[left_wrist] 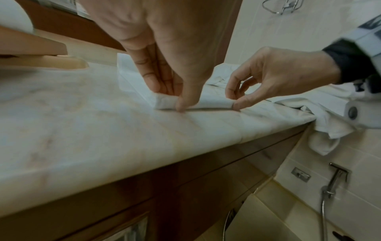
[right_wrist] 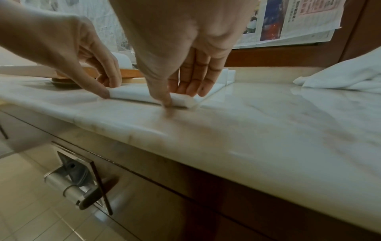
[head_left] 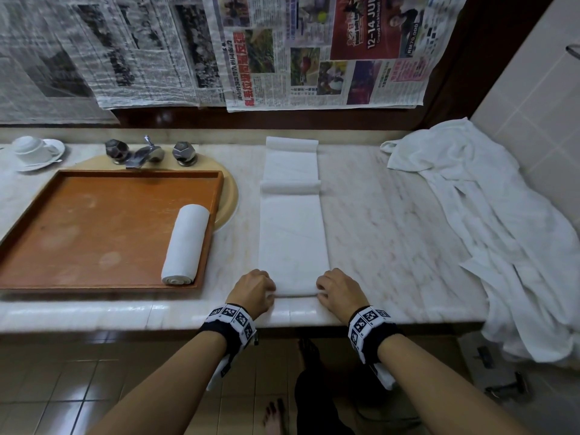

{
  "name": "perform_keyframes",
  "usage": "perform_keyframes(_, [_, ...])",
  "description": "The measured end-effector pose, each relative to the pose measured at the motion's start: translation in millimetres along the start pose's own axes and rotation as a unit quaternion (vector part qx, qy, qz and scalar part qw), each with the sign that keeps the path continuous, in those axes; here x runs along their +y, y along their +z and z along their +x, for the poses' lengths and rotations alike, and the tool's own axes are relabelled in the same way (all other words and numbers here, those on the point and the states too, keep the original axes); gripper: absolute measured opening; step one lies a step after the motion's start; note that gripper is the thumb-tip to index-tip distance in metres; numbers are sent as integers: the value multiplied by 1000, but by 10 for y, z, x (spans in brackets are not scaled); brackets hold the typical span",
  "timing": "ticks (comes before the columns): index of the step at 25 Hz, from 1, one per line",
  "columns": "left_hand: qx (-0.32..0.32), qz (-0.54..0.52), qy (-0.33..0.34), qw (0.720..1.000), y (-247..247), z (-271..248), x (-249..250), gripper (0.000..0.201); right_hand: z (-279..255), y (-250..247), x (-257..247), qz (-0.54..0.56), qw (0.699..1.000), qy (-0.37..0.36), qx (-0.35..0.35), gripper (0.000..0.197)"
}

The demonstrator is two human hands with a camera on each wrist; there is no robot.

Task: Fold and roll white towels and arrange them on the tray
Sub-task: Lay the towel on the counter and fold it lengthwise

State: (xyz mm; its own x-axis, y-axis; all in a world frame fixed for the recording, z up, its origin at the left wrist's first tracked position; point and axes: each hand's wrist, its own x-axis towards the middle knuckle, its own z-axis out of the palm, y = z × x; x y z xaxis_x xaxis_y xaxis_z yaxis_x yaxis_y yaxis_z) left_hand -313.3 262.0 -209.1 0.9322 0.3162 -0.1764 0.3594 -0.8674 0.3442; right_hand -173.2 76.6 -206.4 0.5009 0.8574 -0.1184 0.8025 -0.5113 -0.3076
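A white towel [head_left: 293,233], folded into a long narrow strip, lies on the marble counter and runs away from me. Its near end is turned over into a small roll [left_wrist: 206,102] [right_wrist: 181,100]. My left hand [head_left: 255,291] pinches the roll's left end, thumb below and fingers on top. My right hand [head_left: 337,290] pinches the right end the same way. One rolled white towel [head_left: 185,244] lies at the right side of the orange wooden tray [head_left: 94,233].
A heap of loose white towels [head_left: 489,221] covers the counter's right end and hangs over the edge. Behind the tray stand a tap [head_left: 144,153] and a cup on a saucer [head_left: 34,150]. Newspaper [head_left: 282,48] covers the wall behind.
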Motion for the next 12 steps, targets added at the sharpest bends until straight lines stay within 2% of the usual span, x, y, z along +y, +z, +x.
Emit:
perform_keyframes(4, [-7, 8, 6, 1000, 7, 7, 30, 23, 6, -33, 55, -5, 1000, -6, 12, 14])
perform_keyframes(6, [-18, 1, 24, 1000, -18, 5, -3, 22, 11, -84, 78, -13, 1000, 3, -8, 20])
perform_keyframes(10, [-9, -78, 57, 995, -89, -18, -144, 16, 44, -210, 84, 37, 996, 45, -61, 22])
perform_keyframes(12, [-1, -107, 43, 993, -132, -15, -179, 16, 76, -227, 87, 62, 993, 67, -70, 17])
